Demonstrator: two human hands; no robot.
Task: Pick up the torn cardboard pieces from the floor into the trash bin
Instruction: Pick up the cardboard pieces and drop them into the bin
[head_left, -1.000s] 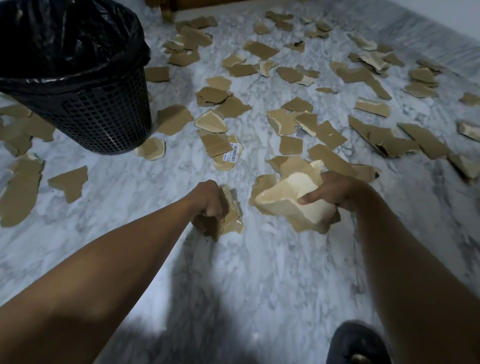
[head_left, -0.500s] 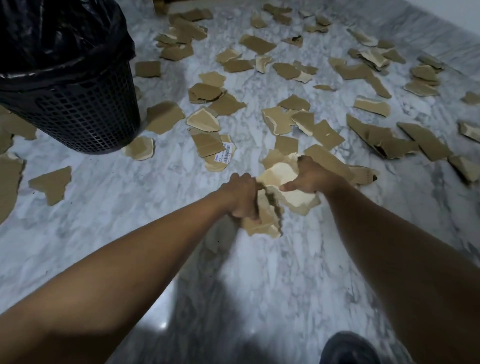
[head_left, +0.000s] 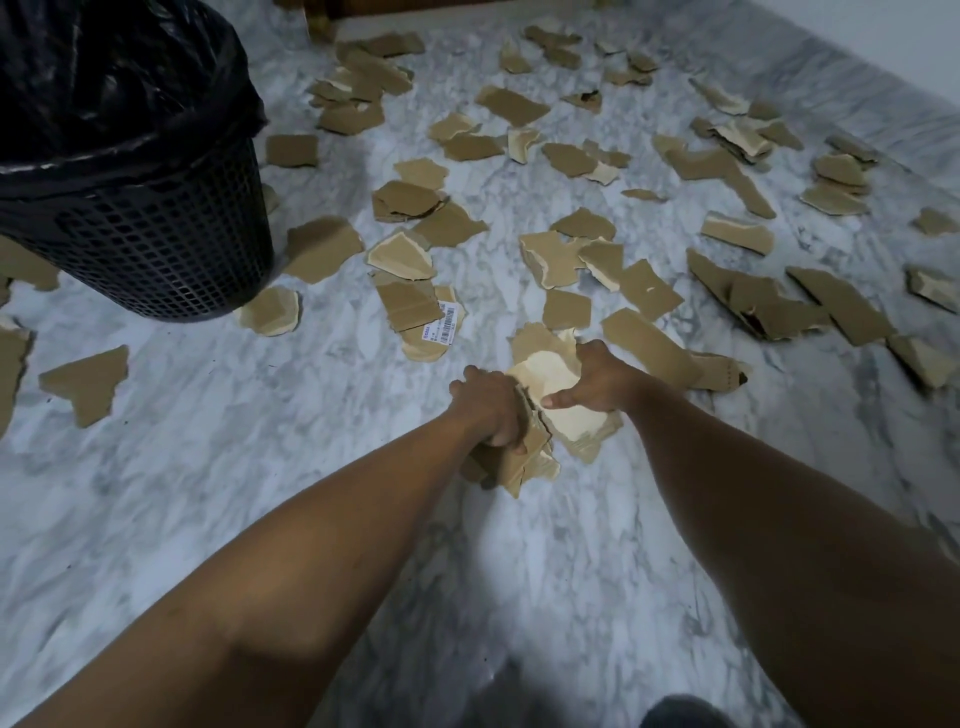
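Note:
My left hand (head_left: 491, 408) grips a stack of brown torn cardboard pieces (head_left: 530, 462) just above the marble floor. Right beside it my right hand (head_left: 597, 376) holds a pale, cream-faced cardboard piece (head_left: 569, 415), thumb on top, pressed against the left hand's stack. The black mesh trash bin (head_left: 156, 244) with a black liner stands at the far left. Several more torn cardboard pieces (head_left: 405, 301) lie scattered across the floor beyond my hands.
The white-grey marble floor (head_left: 260, 441) is bare near me. More cardboard scraps lie left of the bin (head_left: 85, 382) and along the right side (head_left: 753, 306). A wall base runs along the upper right. A dark shoe tip (head_left: 680, 712) shows at the bottom edge.
My two hands came together: the left moved right and forward with its stack, and the right brought its pale piece against that stack. The view shifted slightly toward the scattered pieces.

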